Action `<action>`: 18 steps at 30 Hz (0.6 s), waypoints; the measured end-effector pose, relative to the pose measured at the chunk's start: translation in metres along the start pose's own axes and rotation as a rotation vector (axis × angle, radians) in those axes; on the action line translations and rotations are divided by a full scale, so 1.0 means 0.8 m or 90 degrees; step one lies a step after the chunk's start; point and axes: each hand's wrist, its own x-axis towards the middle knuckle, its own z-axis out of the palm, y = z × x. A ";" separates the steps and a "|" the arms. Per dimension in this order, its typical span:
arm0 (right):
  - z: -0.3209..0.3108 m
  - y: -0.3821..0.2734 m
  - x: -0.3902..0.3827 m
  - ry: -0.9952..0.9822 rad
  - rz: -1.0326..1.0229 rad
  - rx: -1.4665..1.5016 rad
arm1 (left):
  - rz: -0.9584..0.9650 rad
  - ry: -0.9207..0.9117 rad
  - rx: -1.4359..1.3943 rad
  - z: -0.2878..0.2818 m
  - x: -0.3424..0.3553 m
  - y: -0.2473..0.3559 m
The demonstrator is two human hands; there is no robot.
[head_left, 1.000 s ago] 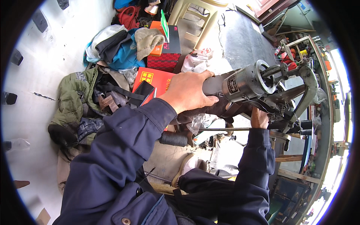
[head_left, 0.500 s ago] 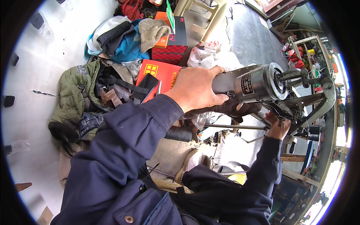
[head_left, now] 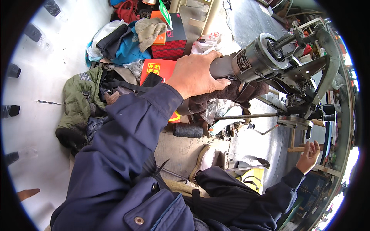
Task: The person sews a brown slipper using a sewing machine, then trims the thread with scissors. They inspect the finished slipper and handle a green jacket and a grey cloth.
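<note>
Metal machine arm (head_left: 222, 68) was gripped by left hand (head_left: 192, 75); right hand (head_left: 309, 157) was held open, fingers slightly bent, below the crank wheel (head_left: 293, 122).

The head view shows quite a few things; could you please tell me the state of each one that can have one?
Left hand: clasped over the grey end of the machine
Right hand: empty, fingers loosely curled
Crank handle: pointing down, untouched
Black spool: on its side, thread wound
Green jacket: crumpled
White bag: crumpled
Beige cloth: draped
</note>
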 end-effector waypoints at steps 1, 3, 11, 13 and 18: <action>0.001 -0.009 0.001 -0.028 -0.097 0.029 | -0.005 0.000 0.001 -0.001 0.000 0.000; 0.014 -0.037 -0.010 -0.053 -0.140 0.088 | 0.001 0.008 0.018 0.000 -0.001 0.000; 0.184 -0.170 -0.183 -0.385 -0.094 0.336 | 0.042 0.050 0.023 0.008 -0.004 -0.006; 0.216 -0.188 -0.192 -0.334 -0.102 0.331 | 0.030 0.028 0.023 0.006 -0.002 -0.006; 0.249 -0.202 -0.200 -0.302 -0.186 0.280 | 0.016 0.004 0.008 0.002 -0.002 -0.005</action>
